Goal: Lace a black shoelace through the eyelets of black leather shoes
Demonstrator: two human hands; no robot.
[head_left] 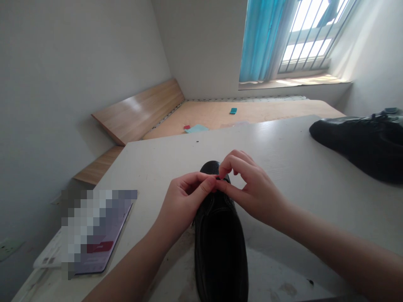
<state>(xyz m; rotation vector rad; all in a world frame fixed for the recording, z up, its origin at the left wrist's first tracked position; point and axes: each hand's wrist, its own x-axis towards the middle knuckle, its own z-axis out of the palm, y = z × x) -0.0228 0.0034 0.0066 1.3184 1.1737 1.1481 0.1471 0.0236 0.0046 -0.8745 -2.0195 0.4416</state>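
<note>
A black leather shoe [222, 251] stands on the white table, its toe pointing away from me and its dark opening towards me. Over the shoe's lacing area, my left hand [185, 195] is closed, with thumb and index finger pinched together. My right hand [248, 184] meets it from the other side. Its thumb points at the left fingertips, and its bent index finger comes down close by in a pinch. Whatever lies between the fingertips is too small and covered to make out. Both hands hide part of the shoe's upper.
A second black shoe with laces [362, 144] lies at the right of the white table [163, 159]. At the left edge is a partly blurred tablet-like device [103, 247]. Beyond the table are a bed [267, 111], a wooden headboard [145, 111] and a blue curtain [261, 42].
</note>
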